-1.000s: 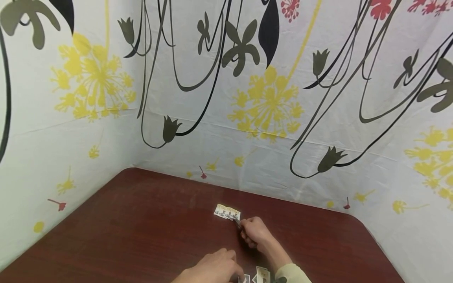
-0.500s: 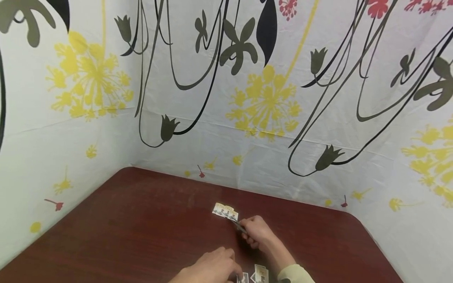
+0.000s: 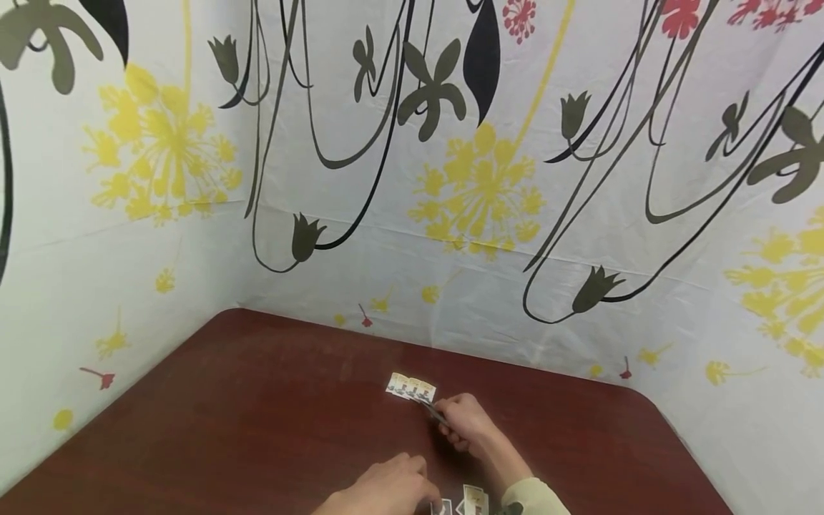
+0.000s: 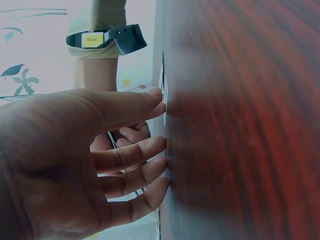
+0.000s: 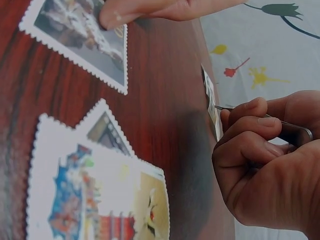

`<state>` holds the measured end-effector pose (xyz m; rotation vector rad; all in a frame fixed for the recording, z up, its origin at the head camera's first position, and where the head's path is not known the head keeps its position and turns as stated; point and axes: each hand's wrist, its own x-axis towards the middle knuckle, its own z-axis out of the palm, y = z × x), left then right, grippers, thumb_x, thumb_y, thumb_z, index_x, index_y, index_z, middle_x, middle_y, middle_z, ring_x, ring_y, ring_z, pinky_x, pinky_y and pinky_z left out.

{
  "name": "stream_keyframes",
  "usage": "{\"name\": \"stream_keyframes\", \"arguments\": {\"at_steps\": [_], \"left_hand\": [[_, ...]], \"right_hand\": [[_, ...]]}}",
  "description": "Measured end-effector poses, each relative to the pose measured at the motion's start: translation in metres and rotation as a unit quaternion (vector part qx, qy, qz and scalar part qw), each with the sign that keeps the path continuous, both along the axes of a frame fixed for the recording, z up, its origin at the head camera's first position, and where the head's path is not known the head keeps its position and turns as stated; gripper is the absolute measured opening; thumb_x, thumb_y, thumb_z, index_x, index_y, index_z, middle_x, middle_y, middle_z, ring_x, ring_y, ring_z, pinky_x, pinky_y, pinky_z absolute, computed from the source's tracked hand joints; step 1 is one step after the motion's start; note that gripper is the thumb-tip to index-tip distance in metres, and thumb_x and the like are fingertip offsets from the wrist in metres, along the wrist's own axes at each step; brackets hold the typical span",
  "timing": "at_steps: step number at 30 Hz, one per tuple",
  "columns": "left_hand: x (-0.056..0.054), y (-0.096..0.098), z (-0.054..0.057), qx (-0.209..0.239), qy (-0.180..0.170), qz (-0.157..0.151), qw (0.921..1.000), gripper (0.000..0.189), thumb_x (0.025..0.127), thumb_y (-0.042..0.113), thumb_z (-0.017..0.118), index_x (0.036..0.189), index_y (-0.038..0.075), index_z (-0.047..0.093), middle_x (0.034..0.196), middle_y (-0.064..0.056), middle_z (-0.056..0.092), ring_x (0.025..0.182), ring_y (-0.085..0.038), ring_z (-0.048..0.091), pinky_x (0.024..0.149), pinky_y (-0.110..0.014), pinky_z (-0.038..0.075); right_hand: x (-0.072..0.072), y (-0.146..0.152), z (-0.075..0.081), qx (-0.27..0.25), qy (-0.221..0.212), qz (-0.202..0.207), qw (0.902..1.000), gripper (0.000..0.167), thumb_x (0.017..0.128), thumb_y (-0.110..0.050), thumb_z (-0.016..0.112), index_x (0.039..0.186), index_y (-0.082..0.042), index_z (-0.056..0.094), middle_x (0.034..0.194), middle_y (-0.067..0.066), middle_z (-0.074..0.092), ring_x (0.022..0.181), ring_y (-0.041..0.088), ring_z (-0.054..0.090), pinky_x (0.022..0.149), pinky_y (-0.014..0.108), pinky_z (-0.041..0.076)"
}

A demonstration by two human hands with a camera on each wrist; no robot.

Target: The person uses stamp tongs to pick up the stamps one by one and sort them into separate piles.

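Observation:
My right hand (image 3: 466, 422) grips a pair of metal tweezers (image 5: 297, 132), fingers curled round them. The tweezers' tip meets the lower edge of a row of overlapping postage stamps (image 3: 410, 386) towards the far side of the table; whether it pinches one, I cannot tell. Nearer, my left hand (image 4: 85, 155) rests its fingertips on the tabletop, fingers gently bent. One of its fingers touches a dark-pictured stamp (image 5: 75, 35) with a white perforated border, lying flat. Beside that, in the right wrist view, a colourful stamp (image 5: 100, 195) overlaps another stamp (image 5: 107, 132).
The dark red-brown wooden table (image 3: 257, 400) has rounded far corners. A white sheet (image 3: 360, 272) with printed flowers hangs along its far and side edges. A strap with a small device (image 4: 127, 39) sits on the right sleeve.
The tweezers' tip has shifted slightly left along the row's lower edge. The rightmost stamp, lower half a second ago, now lines up more evenly with the others. The left hand stays in place.

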<state>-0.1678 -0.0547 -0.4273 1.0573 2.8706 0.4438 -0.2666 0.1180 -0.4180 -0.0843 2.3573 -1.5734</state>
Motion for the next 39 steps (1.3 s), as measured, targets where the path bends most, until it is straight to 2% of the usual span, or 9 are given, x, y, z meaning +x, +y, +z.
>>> {"name": "stream_keyframes", "arguments": {"at_steps": [7,16,23,30,39], "left_hand": [[0.002,0.001,0.001,-0.002,0.013,0.002,0.9999,0.022,0.085,0.025,0.081,0.102,0.038,0.081,0.091,0.015,0.054,0.081,-0.002,0.044,0.064,-0.022,0.043],[0.004,0.000,-0.001,0.006,0.020,-0.005,0.9998,0.023,0.083,0.022,0.081,0.100,0.038,0.082,0.088,0.016,0.053,0.079,-0.001,0.043,0.063,-0.020,0.040],[0.003,0.000,0.001,-0.007,0.036,0.001,0.9993,0.022,0.083,0.029,0.085,0.103,0.038,0.081,0.092,0.015,0.057,0.082,-0.002,0.047,0.062,-0.022,0.044],[0.004,0.001,0.003,-0.022,0.054,0.001,0.9983,0.021,0.084,0.035,0.085,0.104,0.038,0.080,0.097,0.014,0.060,0.086,-0.003,0.051,0.061,-0.023,0.045],[0.005,0.004,0.003,-0.020,0.060,0.001,0.9980,0.020,0.086,0.039,0.085,0.104,0.035,0.080,0.094,0.015,0.059,0.086,-0.002,0.050,0.062,-0.021,0.044]], "right_hand": [[-0.001,0.005,0.002,-0.006,-0.007,-0.002,1.0000,0.026,0.101,-0.016,0.051,0.087,0.001,0.065,0.056,-0.002,0.044,0.045,0.006,0.027,0.042,0.021,0.022],[0.001,0.013,0.006,-0.013,-0.026,0.023,0.9993,0.028,0.099,-0.016,0.053,0.094,0.006,0.070,0.056,-0.003,0.043,0.045,0.005,0.025,0.042,0.021,0.021],[0.006,0.021,0.009,-0.004,-0.009,0.024,0.9997,0.035,0.104,-0.023,0.052,0.096,0.006,0.072,0.055,-0.003,0.042,0.044,0.005,0.025,0.042,0.021,0.021],[0.017,0.034,0.008,-0.001,-0.008,0.011,0.9999,0.039,0.108,-0.029,0.052,0.100,0.003,0.072,0.056,-0.004,0.043,0.045,0.005,0.024,0.042,0.021,0.021],[0.038,0.050,0.008,-0.003,-0.009,0.011,0.9999,0.034,0.109,-0.027,0.052,0.104,0.003,0.068,0.058,-0.002,0.046,0.044,0.006,0.026,0.043,0.021,0.023]]}}
